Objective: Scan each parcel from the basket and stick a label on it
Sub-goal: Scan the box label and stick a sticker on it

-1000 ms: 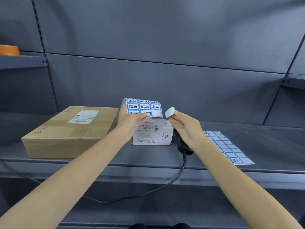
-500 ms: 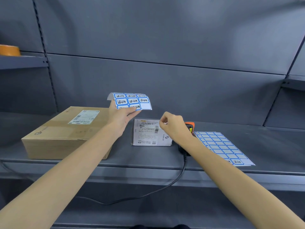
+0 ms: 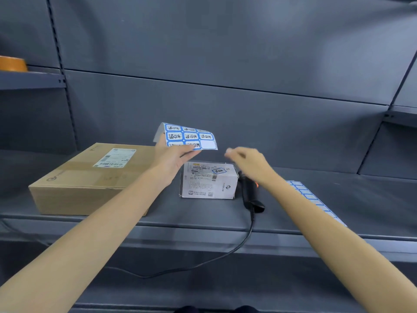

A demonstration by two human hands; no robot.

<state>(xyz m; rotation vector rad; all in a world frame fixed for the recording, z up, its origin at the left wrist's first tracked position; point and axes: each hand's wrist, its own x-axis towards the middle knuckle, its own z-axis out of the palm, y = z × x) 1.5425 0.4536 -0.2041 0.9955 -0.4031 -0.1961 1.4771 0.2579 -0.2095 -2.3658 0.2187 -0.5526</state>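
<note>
Holding the label sheet point(image 3: 189, 137) pinched in my left hand point(image 3: 172, 157), I'm hovering my right hand point(image 3: 247, 159) (blurred, grip unclear) over the labelled white parcel point(image 3: 208, 180) mid-shelf; probably fetching another parcel next.

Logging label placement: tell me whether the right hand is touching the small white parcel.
Apart. In the head view the right hand is raised above the small white parcel, with grey shelf backing visible between its fingertips and the parcel's top.

- The single head camera is looking forward and slightly down, close over the front edge of a grey metal shelf point(image 3: 293, 224).
- It is facing the shelving's back panel point(image 3: 225, 53) squarely.
</note>
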